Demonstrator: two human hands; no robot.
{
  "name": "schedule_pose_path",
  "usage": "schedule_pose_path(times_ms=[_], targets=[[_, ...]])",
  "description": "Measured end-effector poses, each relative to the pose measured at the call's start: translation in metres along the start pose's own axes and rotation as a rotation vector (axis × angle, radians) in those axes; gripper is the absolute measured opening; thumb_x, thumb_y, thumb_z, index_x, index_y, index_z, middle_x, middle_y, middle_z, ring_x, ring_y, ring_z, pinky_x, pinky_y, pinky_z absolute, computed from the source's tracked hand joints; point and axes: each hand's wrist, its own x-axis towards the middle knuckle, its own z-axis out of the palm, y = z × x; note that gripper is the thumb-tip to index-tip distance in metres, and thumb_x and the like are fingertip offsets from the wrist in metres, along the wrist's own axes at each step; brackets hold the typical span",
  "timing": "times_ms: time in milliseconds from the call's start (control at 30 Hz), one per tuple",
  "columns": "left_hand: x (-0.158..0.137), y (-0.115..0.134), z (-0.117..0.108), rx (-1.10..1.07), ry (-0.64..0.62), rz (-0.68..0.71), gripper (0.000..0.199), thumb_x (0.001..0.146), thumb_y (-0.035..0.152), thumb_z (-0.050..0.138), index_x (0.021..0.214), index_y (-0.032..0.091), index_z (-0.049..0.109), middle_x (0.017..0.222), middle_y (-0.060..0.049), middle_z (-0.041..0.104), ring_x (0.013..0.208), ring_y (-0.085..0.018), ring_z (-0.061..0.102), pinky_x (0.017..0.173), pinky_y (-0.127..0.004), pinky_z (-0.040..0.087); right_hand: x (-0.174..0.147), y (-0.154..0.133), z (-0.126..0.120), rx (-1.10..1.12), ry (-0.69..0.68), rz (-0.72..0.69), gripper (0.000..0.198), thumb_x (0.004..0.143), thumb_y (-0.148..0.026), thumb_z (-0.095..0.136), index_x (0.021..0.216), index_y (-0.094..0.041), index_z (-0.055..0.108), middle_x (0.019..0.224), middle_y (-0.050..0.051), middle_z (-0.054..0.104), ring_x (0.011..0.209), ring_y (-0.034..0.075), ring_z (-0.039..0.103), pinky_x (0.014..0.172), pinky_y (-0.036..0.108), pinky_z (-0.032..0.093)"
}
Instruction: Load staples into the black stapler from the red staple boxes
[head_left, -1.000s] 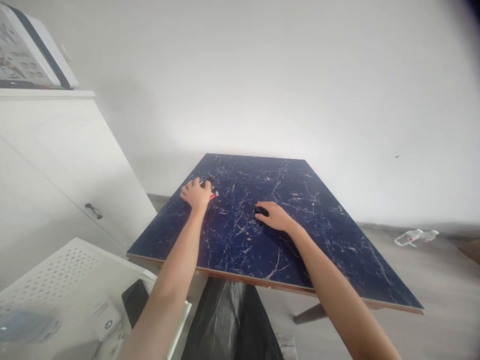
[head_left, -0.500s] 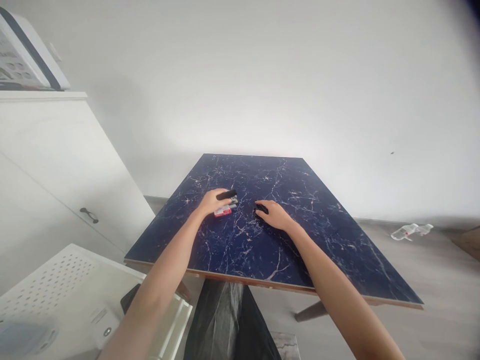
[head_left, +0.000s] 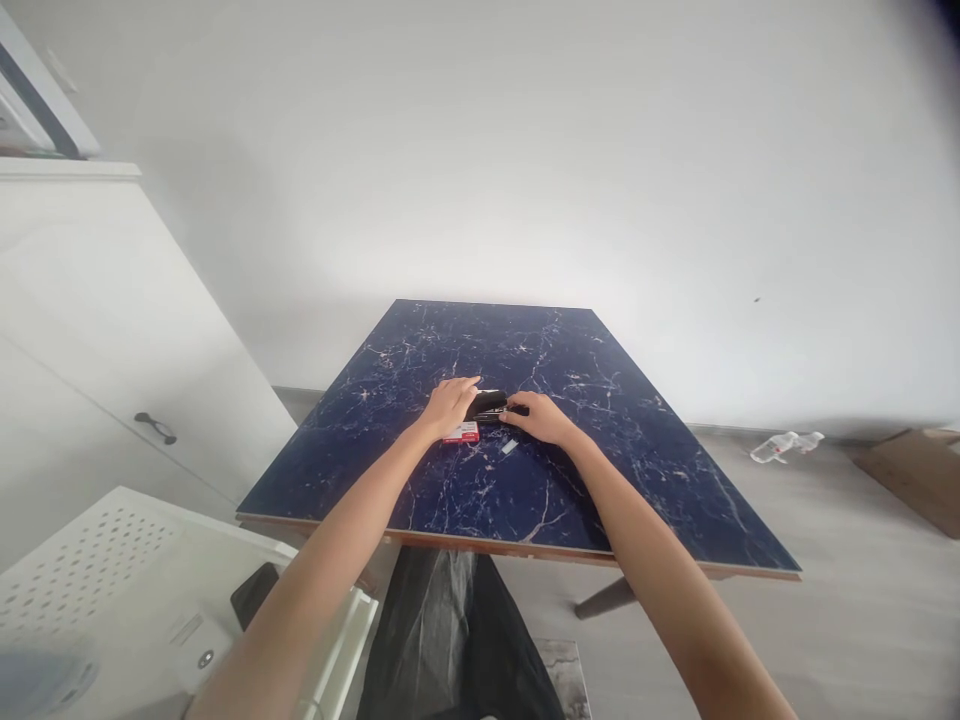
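A black stapler [head_left: 491, 402] lies low over the middle of the blue marbled table [head_left: 480, 500], between my two hands. My left hand [head_left: 450, 402] is closed around its left end, partly covering it. My right hand [head_left: 543, 418] pinches the stapler's right end between thumb and fingers. Just below my left hand is a small red and white box [head_left: 462, 433], its upper part hidden by the hand. A small pale silvery strip [head_left: 509, 447], perhaps staples, rests on the table below the stapler.
White cabinet [head_left: 112, 330] with a dark handle rises at the left. A white open drawer or cart [head_left: 97, 560] with a black item [head_left: 253, 594] stands at the lower left. Right of the table, a clear plastic bottle [head_left: 774, 447] and a cardboard box [head_left: 911, 475] lie on the floor.
My hands have come together, the left moving right with the stapler and my right now at its other end. The pale strip has come into view. The camera has turned slightly right.
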Motion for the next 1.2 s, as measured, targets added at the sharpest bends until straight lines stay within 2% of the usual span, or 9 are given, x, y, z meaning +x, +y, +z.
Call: schedule_pose_path(times_ms=[100,267,433,567,700,800,900,1100,1200], targets=[[0.001,-0.002,0.001,0.023,0.037,0.014,0.058,0.105,0.049,0.021,0.125,0.023,0.069,0.133,-0.005,0.065,0.126,-0.026,0.053,0.111,-0.044,0.037,-0.007,0.013,-0.024,0.074,-0.061,0.082,0.02,0.085,-0.037,0.067,0.098,-0.025,0.076,0.099,0.003,0.076,0.088,0.021,0.068,0.083,0.033,0.051],[0.002,-0.006,-0.004,-0.008,0.06,0.052,0.051,0.104,0.048,0.03,0.112,0.023,0.073,0.122,-0.006,0.07,0.114,-0.025,0.058,0.104,-0.042,0.041,-0.023,0.013,-0.06,0.093,-0.055,0.191,0.026,0.082,-0.044,0.067,0.093,-0.022,0.076,0.077,0.002,0.072,0.068,0.018,0.063,0.066,0.03,0.048],[0.002,-0.007,-0.005,-0.035,0.09,0.079,0.046,0.104,0.044,0.034,0.105,0.023,0.074,0.117,-0.004,0.072,0.111,-0.023,0.061,0.103,-0.039,0.04,-0.019,-0.02,-0.044,0.16,-0.378,0.113,0.035,0.074,-0.049,0.075,0.101,-0.026,0.079,0.07,0.0,0.07,0.057,0.016,0.058,0.055,0.028,0.042],[0.001,-0.004,-0.006,-0.045,0.101,0.074,0.044,0.103,0.044,0.035,0.105,0.022,0.073,0.114,-0.004,0.072,0.108,-0.023,0.061,0.1,-0.039,0.042,-0.015,-0.028,-0.033,0.125,-0.433,0.042,0.027,0.079,-0.049,0.071,0.088,-0.025,0.079,0.077,0.001,0.072,0.063,0.017,0.061,0.059,0.028,0.043],[0.0,-0.002,-0.009,-0.043,0.084,0.063,0.047,0.104,0.044,0.033,0.105,0.021,0.073,0.114,-0.006,0.072,0.108,-0.024,0.06,0.098,-0.04,0.043,-0.019,-0.008,-0.047,0.201,-0.242,0.093,0.039,0.091,-0.056,0.055,0.096,-0.022,0.074,0.084,0.003,0.073,0.067,0.017,0.061,0.063,0.029,0.048],[0.0,-0.003,-0.013,-0.005,0.058,0.088,0.045,0.101,0.048,0.038,0.112,0.022,0.073,0.118,-0.007,0.071,0.11,-0.026,0.06,0.1,-0.042,0.043,-0.019,0.011,-0.053,0.349,-0.009,0.236,0.039,0.09,-0.056,0.058,0.096,-0.02,0.071,0.089,0.006,0.073,0.074,0.019,0.066,0.071,0.032,0.054],[-0.001,-0.002,-0.016,0.042,0.053,0.14,0.045,0.093,0.055,0.053,0.119,0.022,0.071,0.122,-0.008,0.07,0.114,-0.029,0.059,0.102,-0.046,0.041,-0.016,0.024,-0.045,0.514,0.13,0.291,0.031,0.084,-0.05,0.069,0.093,-0.02,0.069,0.089,0.007,0.074,0.081,0.02,0.069,0.079,0.035,0.058],[0.0,0.0,-0.014,0.025,0.037,0.182,0.042,0.092,0.054,0.055,0.114,0.023,0.072,0.116,-0.007,0.072,0.108,-0.027,0.061,0.1,-0.044,0.043,-0.006,0.03,-0.021,0.618,0.257,0.311,0.027,0.077,-0.039,0.076,0.095,-0.021,0.067,0.087,0.003,0.073,0.073,0.017,0.07,0.079,0.034,0.059],[0.0,-0.002,-0.017,0.052,0.021,0.194,0.04,0.094,0.052,0.052,0.111,0.024,0.074,0.116,-0.006,0.072,0.111,-0.027,0.06,0.102,-0.044,0.041,-0.004,0.033,-0.02,0.763,0.285,0.406,0.023,0.077,-0.037,0.075,0.089,-0.021,0.062,0.082,0.003,0.073,0.069,0.016,0.069,0.072,0.031,0.06]])
